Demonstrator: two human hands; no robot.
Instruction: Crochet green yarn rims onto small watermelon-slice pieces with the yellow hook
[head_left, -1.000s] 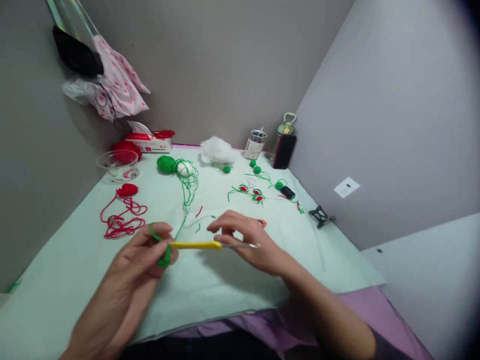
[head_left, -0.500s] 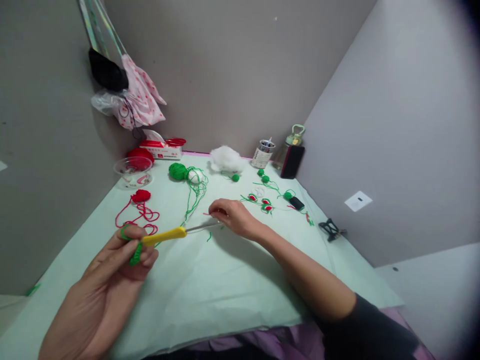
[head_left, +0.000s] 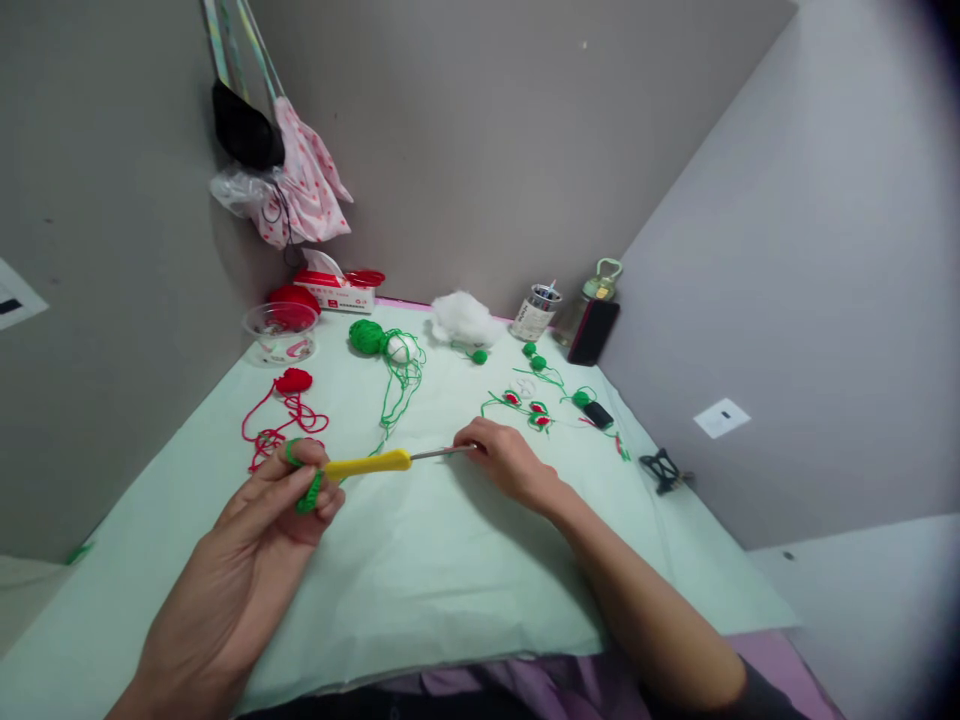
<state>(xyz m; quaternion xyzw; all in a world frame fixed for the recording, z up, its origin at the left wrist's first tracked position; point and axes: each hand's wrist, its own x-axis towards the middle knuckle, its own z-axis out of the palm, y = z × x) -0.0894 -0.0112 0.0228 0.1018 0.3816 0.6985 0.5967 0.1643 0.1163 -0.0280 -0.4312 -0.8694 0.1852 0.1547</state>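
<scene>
My left hand [head_left: 247, 550] is closed on a small green crocheted strip [head_left: 310, 494] and the handle end of a yellow crochet hook [head_left: 371, 464]. Green yarn loops round one of its fingers. The hook's metal shaft points right, and its tip ends at the curled fingers of my right hand [head_left: 510, 462]. That hand is low over the table, closed; what its fingertips hold, if anything, is hidden. A green yarn strand runs from near my left hand toward a green yarn ball [head_left: 367, 337] and a white ball [head_left: 402, 347] tangled in green yarn.
Red yarn [head_left: 292, 381], a clear tub [head_left: 281, 335] and a tissue box [head_left: 349, 297] stand left. White stuffing [head_left: 463, 319], a can [head_left: 535, 313], a bottle [head_left: 600, 285] and a phone [head_left: 594, 332] line the back. Red-green crocheted pieces [head_left: 538, 409] and a black stand [head_left: 664, 470] lie right.
The view has shifted a little. My right hand has moved slightly right and down, its fingers more curled. Loose red and green yarn scraps near it no longer show plainly. My left hand keeps its hold.
</scene>
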